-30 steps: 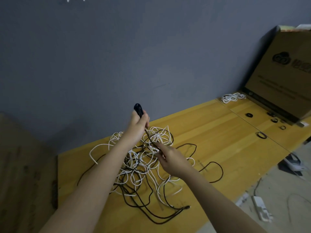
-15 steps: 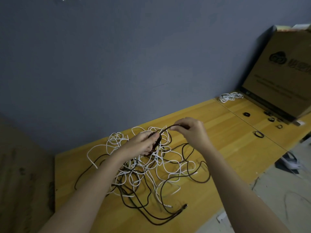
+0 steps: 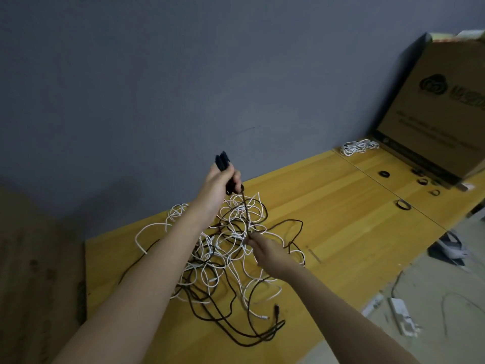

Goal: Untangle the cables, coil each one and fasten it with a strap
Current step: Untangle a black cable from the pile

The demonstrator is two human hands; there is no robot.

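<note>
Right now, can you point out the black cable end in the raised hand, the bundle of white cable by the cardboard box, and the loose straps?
black cable end (image 3: 222, 161), head view, on the folded tip above the left hand.
white cable bundle (image 3: 359, 147), head view, on its middle loops.
strap (image 3: 403, 205), head view, on the ring's band.

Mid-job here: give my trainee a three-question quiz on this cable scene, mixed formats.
1. True or false: the left hand holds folded black cable raised above the tangled pile.
2. The right hand pinches: A) a strap, B) a strand at the pile, C) nothing.
3. Fill in: a separate bundle of white cable lies by the cardboard ____.

Key: 1 true; 2 B; 3 box.
</note>
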